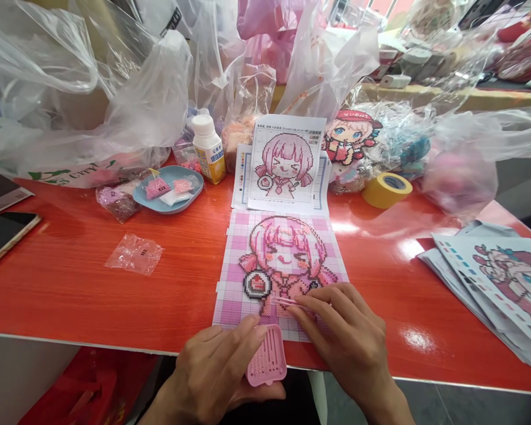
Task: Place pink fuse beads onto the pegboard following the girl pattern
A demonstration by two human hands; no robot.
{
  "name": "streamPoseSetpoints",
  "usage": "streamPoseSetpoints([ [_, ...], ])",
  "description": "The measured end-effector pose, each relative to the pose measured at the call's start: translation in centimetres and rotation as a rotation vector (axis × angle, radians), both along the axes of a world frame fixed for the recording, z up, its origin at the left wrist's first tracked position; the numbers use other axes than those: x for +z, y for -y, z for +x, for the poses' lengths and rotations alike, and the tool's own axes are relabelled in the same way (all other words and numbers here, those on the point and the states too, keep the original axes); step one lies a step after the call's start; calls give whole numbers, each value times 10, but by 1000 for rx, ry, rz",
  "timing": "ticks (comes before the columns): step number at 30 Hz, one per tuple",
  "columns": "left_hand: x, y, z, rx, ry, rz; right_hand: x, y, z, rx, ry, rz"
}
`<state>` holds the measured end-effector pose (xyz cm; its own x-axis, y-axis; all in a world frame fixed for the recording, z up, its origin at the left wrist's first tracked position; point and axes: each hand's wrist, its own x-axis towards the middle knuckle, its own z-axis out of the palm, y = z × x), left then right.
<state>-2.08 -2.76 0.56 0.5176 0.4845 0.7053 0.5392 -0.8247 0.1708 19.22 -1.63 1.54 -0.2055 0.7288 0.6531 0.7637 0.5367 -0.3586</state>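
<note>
A small pink slotted bead tray is held in my left hand, at the table's front edge. Pink tweezers are pinched in my right hand, their tips over the lower part of a bead picture. That bead picture shows a pink-haired cartoon figure and lies on a pink and white checked pegboard. Whether the tips hold a bead is too small to tell. Behind the board leans a printed pattern sheet with the same figure. My right fingers cover the picture's lower right part.
A blue plate with bead bags, a small plastic bag and a white bottle stand left. Yellow tape and printed sheets lie right. A phone rests far left. Plastic bags crowd the back.
</note>
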Motion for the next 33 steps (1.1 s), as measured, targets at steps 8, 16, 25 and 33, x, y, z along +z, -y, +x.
streamPoseSetpoints([
  [8,1,0,0,-4,11,1,0,1,0,-11,4,-15],
  [16,1,0,1,13,10,-15,0,1,0,-5,5,-17],
  [25,0,0,-1,6,-1,10,3,1,0,-3,-20,11],
  [33,-3,1,-2,4,15,-28,6,7,6,252,-28,-50],
])
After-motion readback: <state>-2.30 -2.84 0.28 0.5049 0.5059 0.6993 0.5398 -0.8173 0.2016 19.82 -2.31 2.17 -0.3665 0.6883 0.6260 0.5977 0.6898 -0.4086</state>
